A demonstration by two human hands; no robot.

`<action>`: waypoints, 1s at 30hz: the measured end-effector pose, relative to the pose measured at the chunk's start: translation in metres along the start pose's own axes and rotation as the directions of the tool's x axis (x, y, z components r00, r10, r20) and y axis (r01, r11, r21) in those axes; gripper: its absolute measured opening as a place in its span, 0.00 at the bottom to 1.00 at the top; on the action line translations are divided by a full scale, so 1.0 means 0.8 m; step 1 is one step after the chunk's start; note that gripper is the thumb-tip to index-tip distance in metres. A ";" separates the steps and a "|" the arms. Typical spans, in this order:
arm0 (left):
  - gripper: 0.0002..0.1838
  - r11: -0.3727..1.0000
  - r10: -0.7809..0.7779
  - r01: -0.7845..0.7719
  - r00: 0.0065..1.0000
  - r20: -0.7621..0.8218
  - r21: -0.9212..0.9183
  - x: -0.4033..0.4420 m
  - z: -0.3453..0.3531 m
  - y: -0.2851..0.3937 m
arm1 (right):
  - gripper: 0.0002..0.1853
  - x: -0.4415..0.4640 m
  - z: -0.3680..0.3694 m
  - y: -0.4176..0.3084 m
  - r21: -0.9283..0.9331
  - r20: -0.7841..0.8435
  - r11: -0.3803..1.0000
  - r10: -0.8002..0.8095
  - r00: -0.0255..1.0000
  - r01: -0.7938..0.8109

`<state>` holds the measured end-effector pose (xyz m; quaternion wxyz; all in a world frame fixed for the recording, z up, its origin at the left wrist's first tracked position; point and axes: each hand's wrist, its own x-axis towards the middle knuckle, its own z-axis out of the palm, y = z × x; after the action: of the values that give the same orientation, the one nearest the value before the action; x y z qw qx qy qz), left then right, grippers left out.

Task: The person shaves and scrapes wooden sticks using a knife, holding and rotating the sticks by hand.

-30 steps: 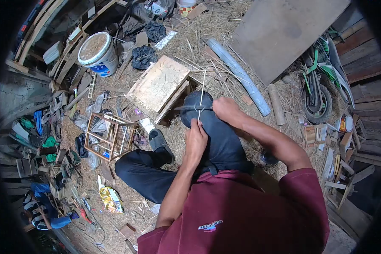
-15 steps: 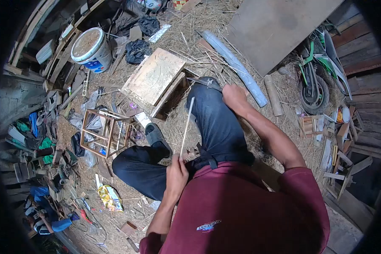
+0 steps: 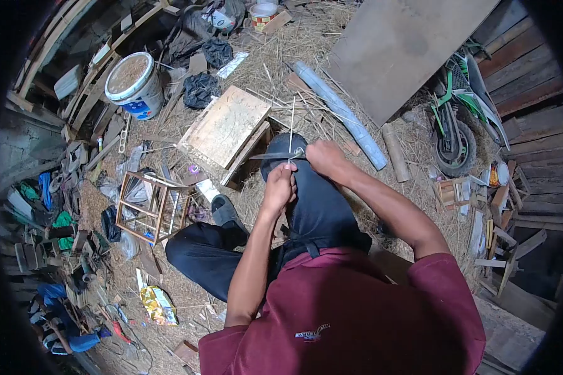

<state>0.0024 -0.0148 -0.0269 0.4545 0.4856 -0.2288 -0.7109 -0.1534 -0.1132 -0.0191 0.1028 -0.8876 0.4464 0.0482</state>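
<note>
My left hand [image 3: 280, 187] is closed around the lower end of a thin pale stick [image 3: 292, 125], which points away from me over my raised knee. My right hand [image 3: 324, 157] is a fist around the handle of a knife [image 3: 270, 156]; the handle itself is mostly hidden by my fingers. The dark blade lies crosswise over the knee and crosses the stick just beyond my left fingertips. Whether the edge touches the stick, I cannot tell. A few light curled shavings [image 3: 299, 152] show near the blade.
A wooden box [image 3: 228, 127] stands beyond my knee, a small wooden frame [image 3: 151, 207] to the left. Around them are a white bucket [image 3: 130, 76], a bluish roll [image 3: 341, 112], a large board [image 3: 406, 53] and a green motorbike [image 3: 460, 119]. Straw covers the floor. Another person [image 3: 62, 319] sits lower left.
My left hand has moved forward from my lap to the knee, bringing the stick up to the blade. My right hand has shifted slightly left and toward me with the knife.
</note>
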 end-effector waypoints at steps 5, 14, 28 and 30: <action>0.14 0.997 -0.069 0.069 0.998 0.008 -0.030 -0.026 -0.007 -0.016 | 0.08 0.010 0.001 0.010 0.059 -0.036 0.997 0.053 0.998 -0.051; 0.14 0.995 -0.091 0.093 0.994 -0.061 0.023 -0.115 -0.024 -0.040 | 0.07 -0.005 -0.003 0.025 0.115 -0.053 0.981 0.165 0.985 -0.159; 0.16 0.991 -0.051 0.066 0.990 -0.131 0.112 -0.080 -0.042 -0.019 | 0.10 -0.013 0.010 0.010 0.114 0.011 0.988 0.105 0.994 -0.106; 0.17 0.976 0.012 0.011 0.994 -0.105 0.216 -0.042 -0.013 0.008 | 0.10 -0.010 0.009 0.001 0.042 0.013 0.998 0.053 0.999 -0.053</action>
<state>0.0187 0.0126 -0.0098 0.4107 0.5690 -0.2805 -0.6549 -0.1585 -0.1054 -0.0251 0.1227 -0.8729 0.4700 0.0467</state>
